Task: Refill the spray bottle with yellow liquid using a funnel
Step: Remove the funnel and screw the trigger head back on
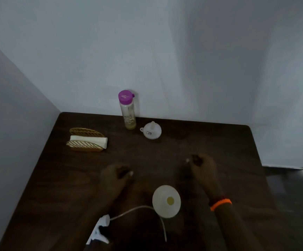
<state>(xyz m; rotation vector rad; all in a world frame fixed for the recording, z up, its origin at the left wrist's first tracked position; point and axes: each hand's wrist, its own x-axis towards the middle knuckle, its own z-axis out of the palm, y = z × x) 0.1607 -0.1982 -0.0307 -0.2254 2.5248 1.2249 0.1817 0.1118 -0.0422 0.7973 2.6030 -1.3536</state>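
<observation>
The spray bottle [166, 201] stands uncapped near the table's front, seen from above, with yellow liquid showing in its round mouth. Its white trigger head [100, 230] with a long dip tube lies on the table to the left. A white funnel [151, 130] rests upside down at the back, spout up. Beside it stands a clear bottle [128, 110] with a purple cap and a little yellow liquid at the bottom. My left hand [117, 175] and my right hand [202, 164] hover above the table between the two bottles, fingers loosely curled, holding nothing.
A gold wire napkin holder [85, 142] with white napkins sits at the back left of the dark wooden table [219, 160]. Grey walls close in behind and on the left. An orange band circles my right wrist.
</observation>
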